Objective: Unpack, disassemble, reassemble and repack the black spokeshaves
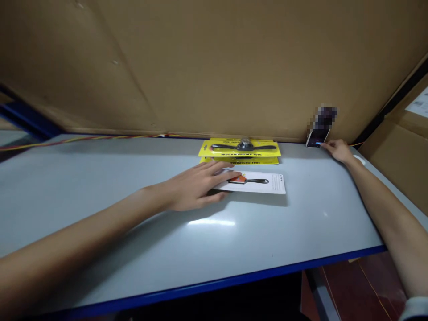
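Note:
My left hand (200, 183) lies with its fingers stretched out over the left part of a white backing card (277, 183). The card shows a dark-handled tool with an orange part at its head; my fingers hide its left end. Just behind it, two yellow "woodworking tool" packages (240, 154) lie overlapped. The upper one holds a dark two-handled spokeshave (245, 145) under clear plastic. At the back right, a phone (317, 137) leans against the cardboard wall, its upper part pixelated. My right hand (338, 150) touches the lower screen with an outstretched finger.
The grey tabletop (150, 258) has a blue front edge (214, 285). Brown cardboard walls (200, 67) rise behind it and at the right. A red and yellow cable (83, 139) runs along the back left. A small white object (360, 159) lies beside my right wrist.

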Available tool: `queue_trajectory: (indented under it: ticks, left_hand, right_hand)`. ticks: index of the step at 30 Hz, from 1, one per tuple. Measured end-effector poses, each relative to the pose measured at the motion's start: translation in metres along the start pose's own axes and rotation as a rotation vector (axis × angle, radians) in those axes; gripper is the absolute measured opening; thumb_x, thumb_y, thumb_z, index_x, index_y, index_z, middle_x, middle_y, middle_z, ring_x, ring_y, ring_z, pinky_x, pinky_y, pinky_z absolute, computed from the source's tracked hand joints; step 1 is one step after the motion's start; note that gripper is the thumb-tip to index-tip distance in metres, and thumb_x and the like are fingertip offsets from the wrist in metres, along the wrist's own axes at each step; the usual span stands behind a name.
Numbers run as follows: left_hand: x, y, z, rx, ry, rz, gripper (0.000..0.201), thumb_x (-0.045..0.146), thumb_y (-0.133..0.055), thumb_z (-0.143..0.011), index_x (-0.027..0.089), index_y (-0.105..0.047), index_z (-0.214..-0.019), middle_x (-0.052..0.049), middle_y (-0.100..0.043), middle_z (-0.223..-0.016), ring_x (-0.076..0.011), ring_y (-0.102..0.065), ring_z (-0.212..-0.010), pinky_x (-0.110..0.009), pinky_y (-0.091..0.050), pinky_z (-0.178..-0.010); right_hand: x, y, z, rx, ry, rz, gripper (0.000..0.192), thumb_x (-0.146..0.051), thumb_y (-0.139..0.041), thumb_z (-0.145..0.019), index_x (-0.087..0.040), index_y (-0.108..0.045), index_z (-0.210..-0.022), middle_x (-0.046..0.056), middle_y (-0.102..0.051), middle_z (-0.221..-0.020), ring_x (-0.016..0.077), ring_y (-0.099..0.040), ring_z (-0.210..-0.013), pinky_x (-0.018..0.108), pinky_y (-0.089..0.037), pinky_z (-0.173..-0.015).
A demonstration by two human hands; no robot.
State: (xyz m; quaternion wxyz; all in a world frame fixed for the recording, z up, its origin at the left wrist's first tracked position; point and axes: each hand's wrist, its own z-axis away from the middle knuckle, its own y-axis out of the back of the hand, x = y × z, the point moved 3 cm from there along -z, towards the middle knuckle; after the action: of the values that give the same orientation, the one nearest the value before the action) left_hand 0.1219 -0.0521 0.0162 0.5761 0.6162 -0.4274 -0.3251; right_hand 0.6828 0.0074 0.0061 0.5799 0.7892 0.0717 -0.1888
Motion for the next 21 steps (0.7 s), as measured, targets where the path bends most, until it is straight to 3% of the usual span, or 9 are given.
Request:
queue_trajectory:
  ticks: [7, 13, 21]
  left_hand:
    - [0.012, 0.002, 0.003, 0.026, -0.052, 0.017, 0.060, 0.031, -0.038, -0.113, 0.035, -0.045, -0.173, -0.006, -0.057, -0.170, -0.0284, -0.055, -0.156, -0.052, -0.043, -0.132]
    - [0.004, 0.006, 0.002, 0.031, 0.032, 0.057, 0.058, 0.024, -0.046, -0.107, 0.038, -0.061, -0.162, -0.006, -0.077, -0.146, -0.0286, -0.074, -0.131, -0.049, -0.061, -0.114]
    - [-0.002, 0.007, 0.009, 0.086, 0.089, 0.052, 0.050, 0.034, -0.040, -0.113, 0.037, -0.070, -0.152, -0.005, -0.079, -0.141, -0.0302, -0.079, -0.121, -0.051, -0.066, -0.102]
  right_hand:
    - [0.002, -0.002, -0.002, 0.001, 0.045, 0.006, 0.068, -0.083, -0.057, -0.099, -0.027, -0.053, -0.061, 0.003, -0.052, -0.058, 0.0213, -0.047, -0.063, 0.039, -0.038, -0.067]
    - [-0.002, -0.001, -0.002, 0.029, 0.051, -0.010, 0.066, -0.082, -0.059, -0.097, -0.026, -0.058, -0.064, 0.005, -0.057, -0.060, 0.0226, -0.052, -0.065, 0.040, -0.040, -0.068]
    - [-0.003, -0.005, -0.010, 0.006, 0.019, -0.007, 0.059, -0.078, -0.064, -0.097, -0.026, -0.065, -0.069, 0.005, -0.060, -0.061, 0.0244, -0.057, -0.069, 0.039, -0.044, -0.069]
